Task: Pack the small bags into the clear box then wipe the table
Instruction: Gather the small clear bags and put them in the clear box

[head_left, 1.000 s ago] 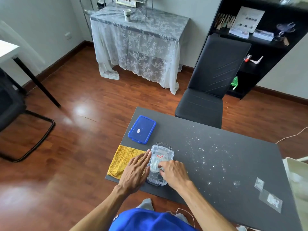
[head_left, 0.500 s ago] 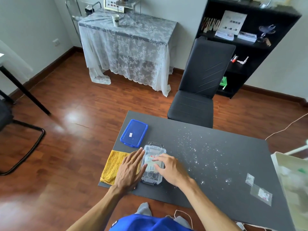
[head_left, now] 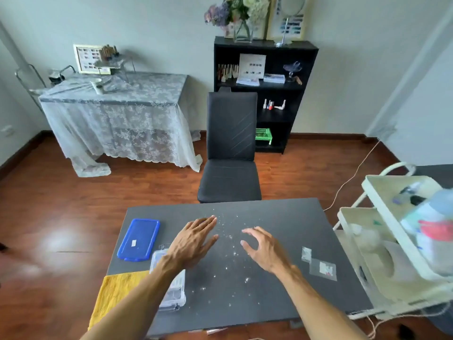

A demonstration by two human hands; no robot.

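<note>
Both hands (head_left: 193, 241) empty; clear box (head_left: 171, 288) lengthwise front-back.

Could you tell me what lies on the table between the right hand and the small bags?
In the head view, only bare dark table separates the right hand from the small bags.

I log the table (head_left: 282, 217) as matt dark grey. Clear box (head_left: 171, 290): glossy plastic; cloth (head_left: 115, 290): nubbly yellow.
</note>
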